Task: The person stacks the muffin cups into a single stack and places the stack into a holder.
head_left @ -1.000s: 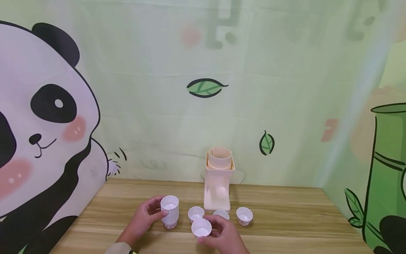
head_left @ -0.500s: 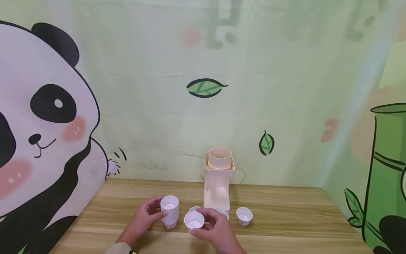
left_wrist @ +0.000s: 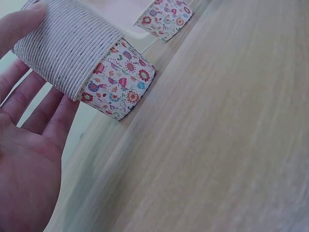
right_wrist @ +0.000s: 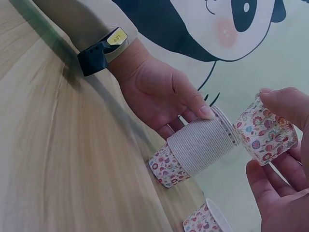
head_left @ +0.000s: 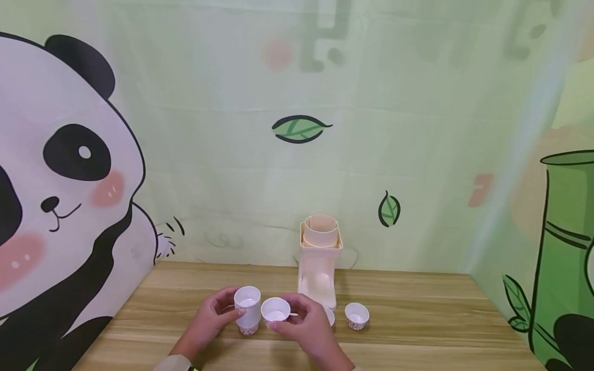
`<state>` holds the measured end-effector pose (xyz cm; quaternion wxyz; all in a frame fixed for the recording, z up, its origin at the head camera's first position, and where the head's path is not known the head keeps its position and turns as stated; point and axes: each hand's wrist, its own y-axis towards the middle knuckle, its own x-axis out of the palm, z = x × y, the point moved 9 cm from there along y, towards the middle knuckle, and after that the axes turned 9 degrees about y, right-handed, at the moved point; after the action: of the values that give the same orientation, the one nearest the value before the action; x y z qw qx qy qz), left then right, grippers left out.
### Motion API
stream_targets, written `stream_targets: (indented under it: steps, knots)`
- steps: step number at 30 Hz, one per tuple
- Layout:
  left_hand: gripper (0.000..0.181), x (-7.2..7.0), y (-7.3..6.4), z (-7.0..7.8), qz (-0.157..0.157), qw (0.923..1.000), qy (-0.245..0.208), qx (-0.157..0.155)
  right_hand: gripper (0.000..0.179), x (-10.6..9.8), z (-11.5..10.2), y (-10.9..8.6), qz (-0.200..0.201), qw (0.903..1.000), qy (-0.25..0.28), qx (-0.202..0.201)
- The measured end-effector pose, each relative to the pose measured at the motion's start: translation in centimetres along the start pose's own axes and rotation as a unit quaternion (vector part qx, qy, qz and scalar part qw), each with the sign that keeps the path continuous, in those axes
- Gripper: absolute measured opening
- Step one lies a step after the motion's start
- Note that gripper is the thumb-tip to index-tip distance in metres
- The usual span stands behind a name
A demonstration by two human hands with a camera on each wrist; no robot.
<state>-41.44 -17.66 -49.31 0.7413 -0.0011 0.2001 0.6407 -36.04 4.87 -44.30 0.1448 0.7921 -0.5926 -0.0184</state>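
Note:
My left hand [head_left: 211,320] grips the side of a tall stack of nested paper cups [head_left: 248,313], which stands upright on the table. Their packed rims look like white ribs in the left wrist view, above the floral base of the bottom cup [left_wrist: 118,79]. Between the thumb and fingers of my right hand [head_left: 310,325] is a single floral paper cup [right_wrist: 268,130], its white inside facing up in the head view. That cup is right beside the top of the stack; in the right wrist view its rim seems to touch the stack's upper edge.
One floral cup [head_left: 357,315] stands alone on the right of the wooden table [head_left: 417,299]. Another cup [head_left: 330,315] is partly hidden by my right hand, and a sliver of a further rim shows behind the fingers. A pale pink cup-holder-like stand [head_left: 320,257] is at the back.
My right hand has carried its cup left and slightly away from me, up to the stack. It now covers most of a cup behind it. My left hand and the stack have stayed put.

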Motion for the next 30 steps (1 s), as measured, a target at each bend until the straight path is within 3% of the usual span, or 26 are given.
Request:
stream_targets:
  steps: [10,30]
  knots:
    - [0.053,-0.1,-0.1,0.2,-0.002,0.9999,0.003,0.01,0.059,0.4,0.0,1.5,0.014,0.9999,-0.006,-0.007]
    - [0.052,-0.1,0.0,-0.3,0.004,0.9995,0.003,-0.03,0.053,2.3,-0.2,4.5,0.005,0.9999,-0.002,-0.009]
